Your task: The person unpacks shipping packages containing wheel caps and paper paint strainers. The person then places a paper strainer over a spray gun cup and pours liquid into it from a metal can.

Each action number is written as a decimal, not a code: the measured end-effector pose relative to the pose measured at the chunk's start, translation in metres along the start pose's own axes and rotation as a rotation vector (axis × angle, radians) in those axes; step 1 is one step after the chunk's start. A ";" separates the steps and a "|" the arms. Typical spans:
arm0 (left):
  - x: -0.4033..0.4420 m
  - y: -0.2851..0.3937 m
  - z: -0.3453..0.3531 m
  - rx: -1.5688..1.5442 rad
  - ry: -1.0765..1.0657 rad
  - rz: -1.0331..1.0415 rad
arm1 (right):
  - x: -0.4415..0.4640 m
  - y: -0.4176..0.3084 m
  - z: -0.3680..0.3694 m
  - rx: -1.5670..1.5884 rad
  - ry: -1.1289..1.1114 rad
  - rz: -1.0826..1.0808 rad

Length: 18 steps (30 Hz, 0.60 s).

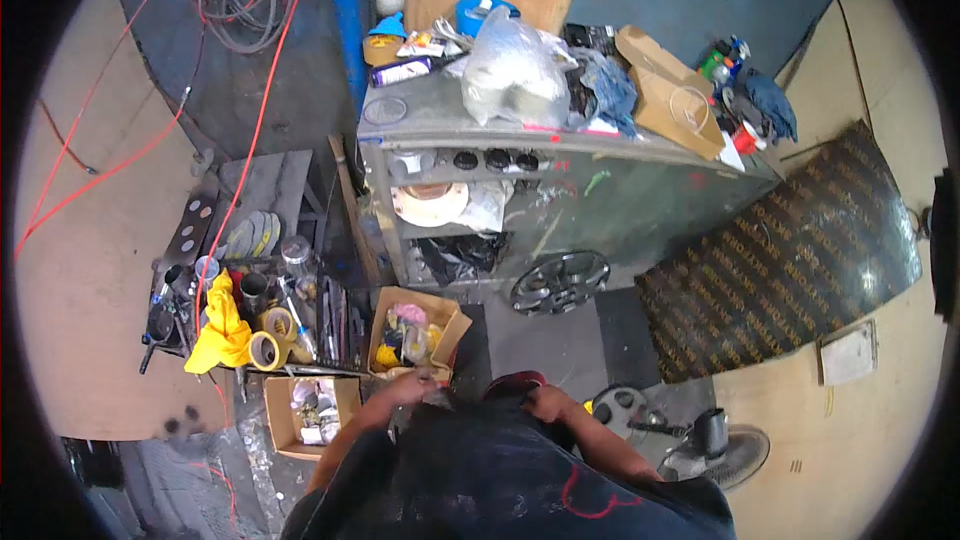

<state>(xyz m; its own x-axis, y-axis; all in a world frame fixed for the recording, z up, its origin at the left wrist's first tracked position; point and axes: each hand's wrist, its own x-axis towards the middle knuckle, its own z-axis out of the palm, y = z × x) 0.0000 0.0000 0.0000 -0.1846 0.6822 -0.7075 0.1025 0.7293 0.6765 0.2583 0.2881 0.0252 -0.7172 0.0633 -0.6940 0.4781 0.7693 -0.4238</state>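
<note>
My left hand [412, 388] is in front of my dark shirt [470, 460], beside a cardboard box [455, 332] of mixed scraps. Its fingers are curled in, and what they hold, if anything, is too small to make out. My right hand [547, 403] is closed at the edge of a dark, round-edged thing with a red rim [518, 380]; the shirt hides its lower part. A second cardboard box [282, 427] with crumpled pieces in it lies below my left forearm.
On my left, a cluttered cart holds a yellow cloth [222, 325] and tape rolls [266, 349]. Ahead is a grey cabinet [640, 205] with bags on top. A black wheel cover [562, 283] leans against it. A fan [738, 457] stands at right; a red hose [262, 110] hangs at left.
</note>
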 end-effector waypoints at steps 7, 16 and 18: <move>0.040 -0.039 0.034 -0.145 0.081 -0.026 | 0.056 -0.028 -0.152 -0.090 -0.029 -0.320; 0.028 0.056 0.063 -0.372 0.388 -0.349 | 0.082 -0.075 -0.428 -0.025 0.015 -0.918; 0.035 0.074 0.072 -0.422 0.430 -0.366 | 0.039 -0.085 -0.512 -0.016 0.233 -0.946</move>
<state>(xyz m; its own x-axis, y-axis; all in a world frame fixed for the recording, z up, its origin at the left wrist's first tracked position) 0.0720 0.0818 0.0107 -0.5135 0.2526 -0.8201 -0.4114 0.7662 0.4936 -0.0703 0.5509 0.3324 -0.8844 -0.4624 0.0629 -0.3533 0.5754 -0.7376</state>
